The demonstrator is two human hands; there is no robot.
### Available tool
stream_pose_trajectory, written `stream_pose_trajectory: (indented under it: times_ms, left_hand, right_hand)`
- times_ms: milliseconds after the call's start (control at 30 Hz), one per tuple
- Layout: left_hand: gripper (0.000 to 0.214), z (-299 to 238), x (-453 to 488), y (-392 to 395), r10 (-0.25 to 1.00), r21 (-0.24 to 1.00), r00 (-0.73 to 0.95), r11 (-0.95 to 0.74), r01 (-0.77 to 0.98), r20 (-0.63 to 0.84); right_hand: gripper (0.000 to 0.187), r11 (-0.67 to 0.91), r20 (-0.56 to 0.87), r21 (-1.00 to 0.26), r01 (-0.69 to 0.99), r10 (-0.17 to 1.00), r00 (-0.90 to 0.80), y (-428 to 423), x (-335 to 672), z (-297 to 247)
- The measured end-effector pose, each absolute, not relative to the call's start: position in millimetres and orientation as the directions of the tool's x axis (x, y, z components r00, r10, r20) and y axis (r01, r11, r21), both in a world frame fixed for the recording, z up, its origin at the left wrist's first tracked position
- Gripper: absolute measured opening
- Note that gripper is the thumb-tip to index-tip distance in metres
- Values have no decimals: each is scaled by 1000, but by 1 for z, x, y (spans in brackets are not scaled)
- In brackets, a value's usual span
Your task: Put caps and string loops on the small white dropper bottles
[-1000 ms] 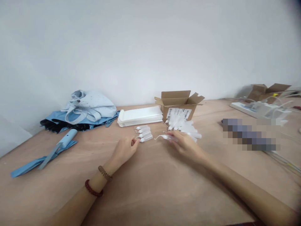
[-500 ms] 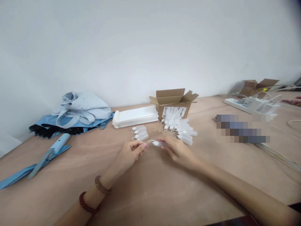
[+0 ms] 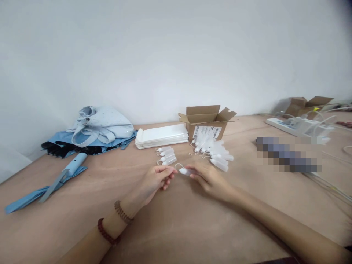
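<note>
My right hand (image 3: 213, 179) grips a small translucent squeeze bottle (image 3: 187, 171) by its body, its white top facing left. A thin white strap (image 3: 179, 165) loops up from that top toward my left hand (image 3: 159, 179). My left thumb and forefinger are pinched at the strap's free end, and the fingertips hide that end. Beyond my left hand, several similar bottles (image 3: 167, 156) lie in a short row. A heap of more bottles (image 3: 211, 146) lies past my right hand, their thin straps pointing left.
An open cardboard box (image 3: 210, 126) stands behind the heap, beside a stack of white envelopes (image 3: 163, 135). To the left lie a blue umbrella (image 3: 74, 165) and a pale cloth bag (image 3: 107, 124). A power strip (image 3: 291, 128), cables, another box (image 3: 308, 106) and a blurred-out object (image 3: 288, 156) are on the right.
The view has shifted slightly, so everything appears a little to the right and lower. My hands keep the same hold, and the strap now arches higher between them.
</note>
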State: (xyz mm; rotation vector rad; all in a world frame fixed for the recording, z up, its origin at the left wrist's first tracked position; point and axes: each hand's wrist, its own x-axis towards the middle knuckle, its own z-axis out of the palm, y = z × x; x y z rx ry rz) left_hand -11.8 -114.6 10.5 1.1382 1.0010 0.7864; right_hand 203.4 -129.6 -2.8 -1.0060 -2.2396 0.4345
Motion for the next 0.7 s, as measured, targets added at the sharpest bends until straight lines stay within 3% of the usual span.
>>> stream_pose_trajectory:
  times_ms: [700]
  left_hand:
    - [28, 3, -14, -110, 903, 964, 358, 265, -31, -237]
  right_hand:
    - [26, 689, 466, -504, 520, 724, -508, -131, 203, -4]
